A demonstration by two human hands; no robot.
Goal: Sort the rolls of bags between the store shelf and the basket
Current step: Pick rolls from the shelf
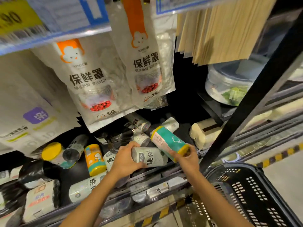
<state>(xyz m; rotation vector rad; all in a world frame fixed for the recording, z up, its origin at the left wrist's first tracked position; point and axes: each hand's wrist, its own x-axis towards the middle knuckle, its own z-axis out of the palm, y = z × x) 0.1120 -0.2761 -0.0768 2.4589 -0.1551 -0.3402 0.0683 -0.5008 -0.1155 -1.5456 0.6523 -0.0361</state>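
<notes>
Rolls of bags lying loose on store shelf — two in hand at near edge. Left hand wrapped round grey roll, fingers curled; right hand pinching teal roll by yellow end. Basket near right — interior partly seen.

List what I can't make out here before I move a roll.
Head view only.
Basket: cut off by the right and bottom edges.
Shelf-edge labels: blurred, unreadable.
Rear rolls: hidden behind the hanging packs.
Teal roll, near end: covered by the right hand.
Grey roll, left end: partly covered by the left hand.
</notes>
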